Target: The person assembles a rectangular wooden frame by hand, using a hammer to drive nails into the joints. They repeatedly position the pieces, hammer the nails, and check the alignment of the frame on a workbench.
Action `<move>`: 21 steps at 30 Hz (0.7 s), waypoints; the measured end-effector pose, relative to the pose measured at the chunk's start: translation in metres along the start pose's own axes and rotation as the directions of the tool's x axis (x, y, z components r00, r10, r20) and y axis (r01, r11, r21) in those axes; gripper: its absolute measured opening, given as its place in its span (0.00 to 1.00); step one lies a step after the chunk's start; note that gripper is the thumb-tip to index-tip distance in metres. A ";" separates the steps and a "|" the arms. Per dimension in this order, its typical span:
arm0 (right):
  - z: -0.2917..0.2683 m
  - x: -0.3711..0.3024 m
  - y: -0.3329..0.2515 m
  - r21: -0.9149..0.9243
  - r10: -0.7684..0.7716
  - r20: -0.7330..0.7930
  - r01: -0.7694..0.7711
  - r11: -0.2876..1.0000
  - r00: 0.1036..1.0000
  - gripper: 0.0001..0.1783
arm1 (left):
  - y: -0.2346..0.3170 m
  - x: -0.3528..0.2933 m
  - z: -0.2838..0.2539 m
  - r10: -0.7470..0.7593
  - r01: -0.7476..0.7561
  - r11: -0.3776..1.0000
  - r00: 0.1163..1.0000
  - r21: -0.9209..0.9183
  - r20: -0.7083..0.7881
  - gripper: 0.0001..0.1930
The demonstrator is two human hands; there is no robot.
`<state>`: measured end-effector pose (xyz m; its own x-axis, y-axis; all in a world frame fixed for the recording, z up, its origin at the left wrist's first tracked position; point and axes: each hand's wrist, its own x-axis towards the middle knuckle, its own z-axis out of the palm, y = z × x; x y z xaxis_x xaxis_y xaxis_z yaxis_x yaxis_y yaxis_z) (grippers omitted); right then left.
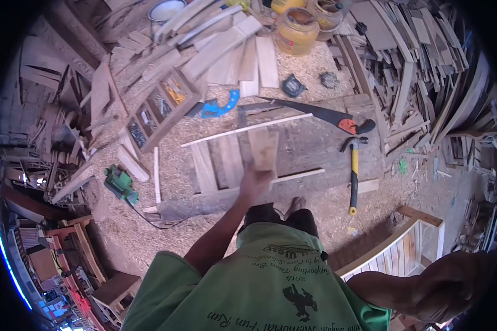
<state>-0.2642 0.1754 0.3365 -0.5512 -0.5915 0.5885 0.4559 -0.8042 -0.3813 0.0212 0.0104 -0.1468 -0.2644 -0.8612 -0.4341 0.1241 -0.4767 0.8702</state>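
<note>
My left hand [255, 184] is closed around the near end of a short wooden slat [265, 148]. That slat lies beside two other pale slats [204, 167] [230, 160] on a worn plank worktop [303, 143]. A thin long strip [246, 130] runs across their far ends; another thin strip [298, 176] lies along the near ends, partly behind my hand. My right arm [392, 289] stretches out toward the dark lower right rim, where its fingers cannot be made out. A claw hammer [354, 174] with a yellow and black handle lies at the right of the worktop.
A handsaw [320, 114], a blue tool [221, 105] and a black tape measure [293, 85] lie beyond the strips. A divided wooden box [163, 110] and a green power tool [120, 183] are at left. Yellow jars [297, 34], sawdust and stacked offcuts [414, 49] surround the worktop.
</note>
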 end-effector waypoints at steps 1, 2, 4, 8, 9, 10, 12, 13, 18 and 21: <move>-0.001 -0.003 0.010 0.177 -0.061 -0.084 0.075 0.981 0.995 0.10 | -0.003 0.010 0.030 0.033 -0.034 0.999 0.999 -0.004 -0.022 0.33; -0.002 -0.008 0.016 0.323 -0.131 -0.171 0.181 0.929 0.977 0.11 | -0.006 0.021 0.060 0.068 -0.068 0.998 0.997 0.003 -0.036 0.33; -0.002 -0.008 0.029 0.357 -0.071 -0.113 0.107 0.928 0.991 0.09 | -0.018 0.038 0.096 0.260 -0.225 0.785 0.965 0.577 0.023 0.33; -0.013 0.006 0.006 0.093 0.632 0.019 -0.631 0.771 0.775 0.18 | 0.017 0.053 0.126 0.335 -0.106 0.338 0.942 0.935 -0.014 0.32; -0.010 -0.002 0.016 0.129 0.579 -0.017 -0.573 0.809 0.815 0.12 | 0.014 0.065 0.117 0.503 -0.183 0.221 0.863 0.958 0.048 0.30; -0.015 -0.002 0.021 0.060 0.548 0.050 -0.550 0.833 0.835 0.11 | 0.033 0.073 0.106 0.472 -0.224 0.211 0.876 0.951 0.101 0.29; -0.020 0.004 0.030 -0.062 0.508 0.217 -0.507 0.860 0.834 0.11 | 0.051 0.097 0.070 0.624 -0.163 -0.024 0.769 0.986 0.143 0.30; -0.016 0.002 0.029 -0.097 0.497 0.200 -0.487 0.868 0.845 0.10 | 0.057 0.114 0.046 0.656 -0.136 -0.033 0.744 0.990 0.124 0.30; -0.007 0.001 0.035 -0.134 0.374 0.237 -0.351 0.927 0.897 0.10 | 0.103 0.153 -0.015 0.294 -0.246 0.026 0.928 0.969 0.228 0.29; 0.002 0.011 0.042 -0.115 0.304 0.299 -0.283 0.952 0.904 0.08 | 0.115 0.165 -0.023 0.139 -0.285 0.060 0.951 0.957 0.275 0.29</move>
<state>-0.2495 0.1348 0.3281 -0.1504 -0.7623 0.6295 0.5099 -0.6054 -0.6112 0.0141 -0.1902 -0.1240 -0.4971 -0.8372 -0.2278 -0.8321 0.3856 0.3987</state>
